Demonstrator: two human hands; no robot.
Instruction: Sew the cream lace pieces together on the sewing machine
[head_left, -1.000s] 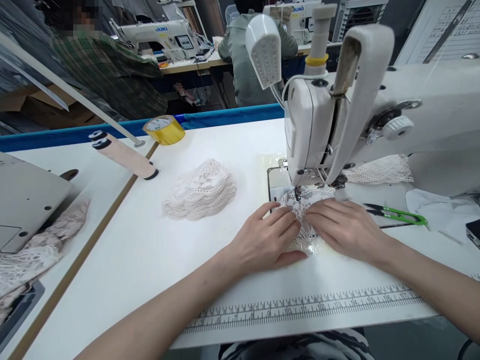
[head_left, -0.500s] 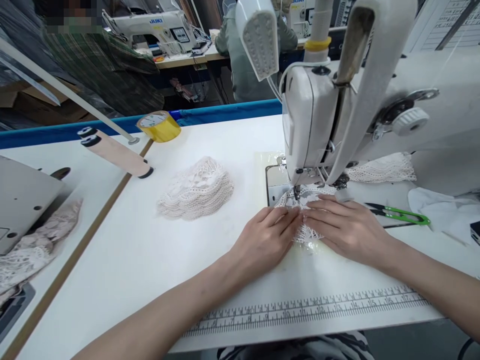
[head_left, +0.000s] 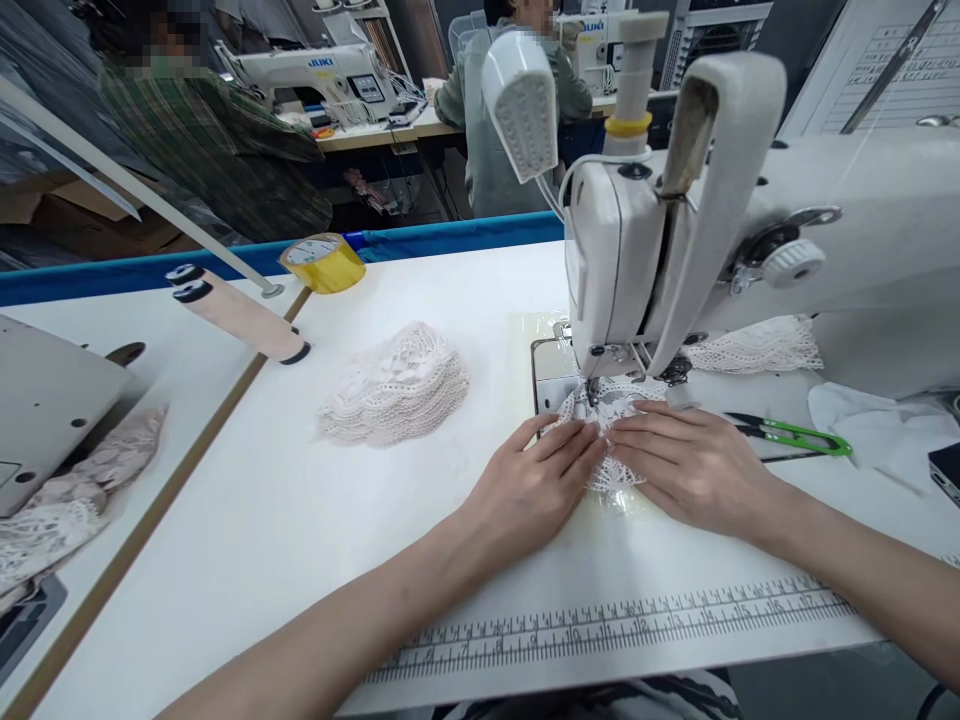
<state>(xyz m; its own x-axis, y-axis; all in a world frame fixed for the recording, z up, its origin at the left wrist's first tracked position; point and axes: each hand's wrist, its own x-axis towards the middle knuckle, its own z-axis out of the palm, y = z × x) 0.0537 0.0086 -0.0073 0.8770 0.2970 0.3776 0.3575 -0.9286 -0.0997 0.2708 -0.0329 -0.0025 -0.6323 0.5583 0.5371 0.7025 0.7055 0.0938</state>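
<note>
**Guiding Lace Under the Presser Foot**

Pressing flat, my left hand [head_left: 536,480] and right hand [head_left: 694,465] lay side by side on the lace piece [head_left: 611,455], fingers spread and extended, gripping nothing; the fingertips of both nearly met at the middle. The lace piece sat on the bed of the sewing machine [head_left: 637,260], at 12 o'clock from my hands, its far edge under the presser foot [head_left: 596,385].

Risk assessment, as I judged it:
1. Fingertips were just beside the presser foot. Any forward slip could bring them under the needle.
2. Uneven pressure from the two hands could skew the lace piece and pull a seam off line.
3. Open lace could snag on the foot or bunch.

Surroundings: a lace stack [head_left: 394,385] lay at 9 o'clock from my hands, green snips [head_left: 795,432] at 3 o'clock, a yellow tape roll [head_left: 324,262] at 11 o'clock.

Limits of view: the needle itself was too small to make out. My hands covered most of the lace piece, so its outline and any stitching were hidden. Whether the presser foot was down, I could not tell.
</note>
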